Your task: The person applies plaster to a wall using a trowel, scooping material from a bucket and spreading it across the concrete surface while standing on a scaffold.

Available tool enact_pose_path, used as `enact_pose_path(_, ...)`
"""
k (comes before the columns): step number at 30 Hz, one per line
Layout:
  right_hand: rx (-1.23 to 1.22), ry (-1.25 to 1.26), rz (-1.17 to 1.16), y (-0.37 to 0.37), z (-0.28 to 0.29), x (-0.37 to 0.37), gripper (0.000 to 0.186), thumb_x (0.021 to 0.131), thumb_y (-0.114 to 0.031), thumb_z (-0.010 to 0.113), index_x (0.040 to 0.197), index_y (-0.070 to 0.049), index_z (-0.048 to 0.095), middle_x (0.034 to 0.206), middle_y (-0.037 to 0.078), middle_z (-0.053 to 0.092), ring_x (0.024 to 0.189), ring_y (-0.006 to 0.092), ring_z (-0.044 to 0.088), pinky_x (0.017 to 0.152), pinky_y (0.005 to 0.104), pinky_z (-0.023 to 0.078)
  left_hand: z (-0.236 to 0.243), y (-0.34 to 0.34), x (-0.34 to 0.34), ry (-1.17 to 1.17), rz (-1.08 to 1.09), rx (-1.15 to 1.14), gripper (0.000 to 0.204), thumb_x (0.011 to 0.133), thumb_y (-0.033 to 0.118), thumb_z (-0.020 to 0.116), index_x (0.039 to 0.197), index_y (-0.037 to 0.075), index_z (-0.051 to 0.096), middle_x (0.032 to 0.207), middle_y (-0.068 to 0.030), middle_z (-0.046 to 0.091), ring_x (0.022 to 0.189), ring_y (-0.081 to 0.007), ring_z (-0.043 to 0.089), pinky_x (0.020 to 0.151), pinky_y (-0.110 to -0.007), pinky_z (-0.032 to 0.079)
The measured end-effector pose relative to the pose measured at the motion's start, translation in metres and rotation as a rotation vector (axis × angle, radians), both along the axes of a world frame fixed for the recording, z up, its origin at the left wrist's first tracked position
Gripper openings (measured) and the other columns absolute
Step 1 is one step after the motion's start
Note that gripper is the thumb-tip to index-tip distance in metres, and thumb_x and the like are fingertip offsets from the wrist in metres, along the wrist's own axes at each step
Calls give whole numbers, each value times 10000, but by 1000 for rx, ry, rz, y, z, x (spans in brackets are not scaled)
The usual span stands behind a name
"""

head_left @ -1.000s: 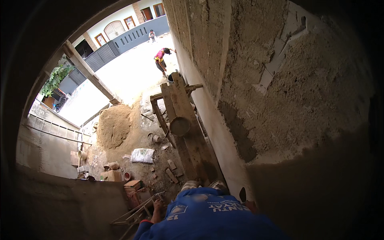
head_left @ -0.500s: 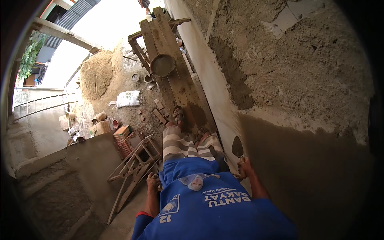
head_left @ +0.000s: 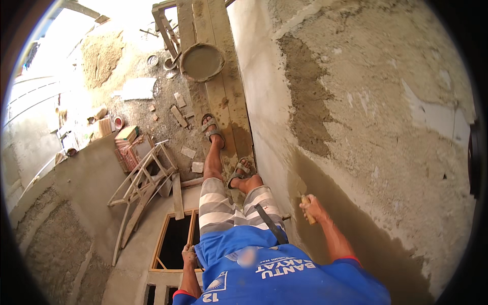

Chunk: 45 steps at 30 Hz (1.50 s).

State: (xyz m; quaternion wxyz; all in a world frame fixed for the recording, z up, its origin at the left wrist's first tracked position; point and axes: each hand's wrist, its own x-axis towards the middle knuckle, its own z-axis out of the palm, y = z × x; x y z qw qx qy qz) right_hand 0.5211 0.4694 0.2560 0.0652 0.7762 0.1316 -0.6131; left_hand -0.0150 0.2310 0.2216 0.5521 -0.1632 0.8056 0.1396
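Note:
My right hand [head_left: 314, 208] is closed around the pale wooden handle of a trowel [head_left: 308, 214], held against the wall at my right. The trowel's blade is hard to make out against the wet, dark plaster [head_left: 335, 203] there. My left hand [head_left: 189, 254] hangs at my left side by the hem of my blue shirt, fingers curled; whatever they may hold is hidden. Ahead of my feet, a round basin of grey mortar [head_left: 202, 62] rests on the plank scaffold [head_left: 216, 96]. A dark flat strip [head_left: 272, 223] lies across my shorts.
I stand in sandals on narrow planks, with the rough wall [head_left: 366, 101] close on the right. Lower down at left are a wooden frame stand [head_left: 147, 178], stacked tiles [head_left: 129, 145], a white sack [head_left: 140, 88] and a sand heap [head_left: 101, 58]. Below left sits a wood-framed opening [head_left: 175, 239].
My right hand has moved from beside my hip out to the wall, bringing the trowel against it. My left hand remains at my side. The view has shifted, bringing the basin closer.

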Motion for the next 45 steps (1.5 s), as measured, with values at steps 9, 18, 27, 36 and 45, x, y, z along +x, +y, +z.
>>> enact_pose_path(9, 225, 66, -18, 171, -11, -51, 357, 845, -123, 628, 1137, 17, 478, 703, 53, 537, 507, 135, 541, 433, 300, 460, 0, 148, -39, 35, 8, -24, 514, 905, 107, 559, 1392, 62, 401, 883, -45, 600, 604, -181, 636, 499, -276, 539)
enact_pose_path(18, -18, 14, 97, 169, -78, -45, 231, 847, -152, 622, 988, -33, 482, 732, 58, 539, 522, 132, 544, 430, 305, 471, -71, 392, -41, -30, -114, 350, 648, 875, 280, 691, 1409, 54, 402, 1114, -98, 612, 798, -163, 662, 693, -266, 541)
enact_pose_path(27, -34, 48, -123, 219, -120, -35, 216, 855, -114, 630, 991, -23, 489, 690, 56, 544, 491, 149, 545, 418, 313, 475, -156, 580, 44, -180, -390, 528, 561, 925, 187, 621, 1416, 33, 397, 1123, -112, 618, 860, -129, 624, 678, -248, 506)
enact_pose_path(36, 5, 9, -241, 170, -126, -41, 197, 864, -117, 624, 984, -31, 495, 663, 62, 544, 465, 173, 561, 378, 332, 474, -266, 656, 130, 76, -974, 716, 659, 848, 197, 669, 1398, -19, 379, 1204, -219, 582, 1051, -292, 597, 893, -364, 489)
enact_pose_path(45, -286, -50, -547, 63, -97, -79, 190, 854, -124, 625, 975, -77, 486, 655, 33, 527, 483, 153, 548, 403, 324, 468, -444, 758, 210, 501, -1177, 1064, 911, 790, 229, 707, 1468, -64, 175, 1416, -290, 380, 1286, -393, 416, 1039, -443, 367)
